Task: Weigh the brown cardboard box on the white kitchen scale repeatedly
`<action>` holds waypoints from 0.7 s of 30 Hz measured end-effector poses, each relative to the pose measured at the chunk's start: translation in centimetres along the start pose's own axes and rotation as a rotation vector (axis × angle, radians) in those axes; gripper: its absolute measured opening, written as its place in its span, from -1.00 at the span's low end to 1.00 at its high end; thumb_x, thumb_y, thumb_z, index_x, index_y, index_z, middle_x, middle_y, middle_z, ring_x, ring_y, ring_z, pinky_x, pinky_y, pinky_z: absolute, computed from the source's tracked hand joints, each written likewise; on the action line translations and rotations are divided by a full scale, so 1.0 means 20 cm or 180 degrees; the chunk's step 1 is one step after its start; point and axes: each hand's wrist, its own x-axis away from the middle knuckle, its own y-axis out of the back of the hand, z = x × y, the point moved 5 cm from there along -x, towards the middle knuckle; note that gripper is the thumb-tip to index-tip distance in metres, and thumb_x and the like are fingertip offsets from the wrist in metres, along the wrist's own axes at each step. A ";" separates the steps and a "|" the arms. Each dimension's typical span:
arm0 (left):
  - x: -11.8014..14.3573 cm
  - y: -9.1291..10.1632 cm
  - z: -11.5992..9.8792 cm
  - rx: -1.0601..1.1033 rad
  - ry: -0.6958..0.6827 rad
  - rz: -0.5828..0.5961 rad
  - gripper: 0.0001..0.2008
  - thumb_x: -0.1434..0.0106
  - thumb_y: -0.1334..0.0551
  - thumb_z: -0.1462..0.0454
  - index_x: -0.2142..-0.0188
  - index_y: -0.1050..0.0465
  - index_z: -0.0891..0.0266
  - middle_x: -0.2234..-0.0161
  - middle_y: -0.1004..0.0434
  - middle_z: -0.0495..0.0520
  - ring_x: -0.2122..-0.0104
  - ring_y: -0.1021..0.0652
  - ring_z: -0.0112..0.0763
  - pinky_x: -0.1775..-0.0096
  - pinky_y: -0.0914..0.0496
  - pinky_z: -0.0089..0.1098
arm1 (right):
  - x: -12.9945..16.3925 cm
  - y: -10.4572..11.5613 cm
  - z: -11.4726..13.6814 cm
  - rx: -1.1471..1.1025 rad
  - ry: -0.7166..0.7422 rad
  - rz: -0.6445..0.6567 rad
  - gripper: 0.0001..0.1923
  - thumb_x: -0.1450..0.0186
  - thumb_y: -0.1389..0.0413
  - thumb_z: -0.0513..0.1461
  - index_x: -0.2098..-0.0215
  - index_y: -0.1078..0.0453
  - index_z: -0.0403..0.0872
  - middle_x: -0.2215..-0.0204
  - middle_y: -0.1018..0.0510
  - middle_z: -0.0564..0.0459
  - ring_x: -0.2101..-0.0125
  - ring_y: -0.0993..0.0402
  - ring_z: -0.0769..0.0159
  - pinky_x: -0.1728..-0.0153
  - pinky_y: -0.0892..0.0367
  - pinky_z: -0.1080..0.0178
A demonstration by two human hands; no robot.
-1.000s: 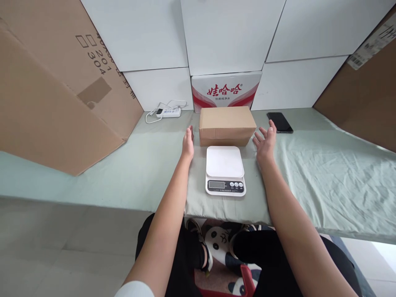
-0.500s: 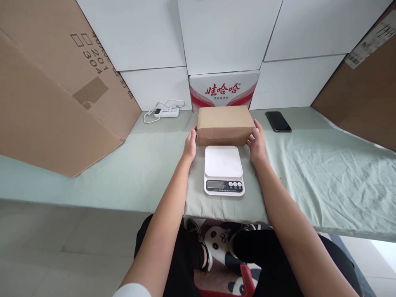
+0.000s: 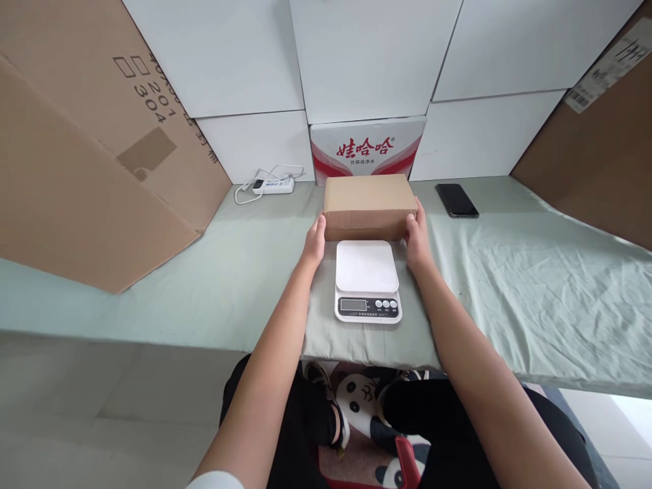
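Observation:
A closed brown cardboard box (image 3: 370,204) sits on the cloth-covered table, directly behind a white kitchen scale (image 3: 367,266). My left hand (image 3: 314,242) presses against the box's left end, with the thumb at the front corner and the other fingers mostly hidden. At the right end, my right hand (image 3: 418,236) holds the box, thumb on the front face and fingers along the side. Nothing lies on the scale's white platform, and its small display looks blank.
A white power strip (image 3: 274,185) with a cable lies at the back left, and a black phone (image 3: 457,200) at the back right. White boxes (image 3: 364,61) form a wall behind. Large cardboard sheets flank the green tablecloth (image 3: 244,272).
My right hand has closed in on the box's right end, its thumb now on the front face. My left hand has tightened against the left end. Box and scale have stayed in place.

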 end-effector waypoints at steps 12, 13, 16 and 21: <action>0.40 -0.05 -0.43 -0.0175 -0.0713 0.0167 -0.06 -0.41 -0.05 -0.48 -0.49 -0.45 -0.02 -0.53 -0.49 0.10 -0.69 -0.15 -0.01 -0.66 -0.09 -0.08 | 0.32 0.07 0.49 0.0182 0.0413 -0.0014 0.13 -0.38 -0.15 0.38 -0.71 0.17 0.25 -0.66 -0.19 -0.06 -0.72 0.11 -0.13 -0.70 0.03 -0.35; 0.46 -0.04 -0.43 -0.0179 -0.0699 0.0192 -0.06 -0.42 -0.05 -0.48 -0.49 -0.46 -0.01 -0.53 -0.49 0.11 -0.69 -0.15 -0.01 -0.66 -0.08 -0.07 | 0.40 0.08 0.48 0.0140 0.0299 -0.0046 0.13 -0.39 -0.17 0.36 -0.71 0.17 0.24 -0.64 -0.21 -0.07 -0.72 0.09 -0.12 -0.70 0.01 -0.33; 0.60 -0.01 -0.38 -0.0122 -0.0615 0.0156 -0.08 -0.44 -0.04 -0.46 -0.48 -0.48 0.01 -0.51 -0.51 0.16 -0.68 -0.19 0.02 -0.65 -0.10 -0.05 | 0.58 0.09 0.44 0.0141 0.0139 -0.0171 0.12 -0.40 -0.20 0.33 -0.71 0.16 0.24 -0.67 -0.16 -0.05 -0.72 0.06 -0.13 -0.71 0.04 -0.34; 0.67 0.04 -0.28 -0.0157 -0.0531 -0.0004 -0.09 -0.46 0.01 -0.45 -0.50 -0.43 -0.02 -0.49 -0.54 0.17 -0.65 -0.26 0.07 -0.61 -0.22 -0.02 | 0.67 0.07 0.39 0.0311 0.0328 -0.0046 -0.07 -0.50 -0.10 0.29 -0.70 0.15 0.42 -0.73 0.01 0.19 -0.74 0.13 0.00 -0.74 0.14 -0.28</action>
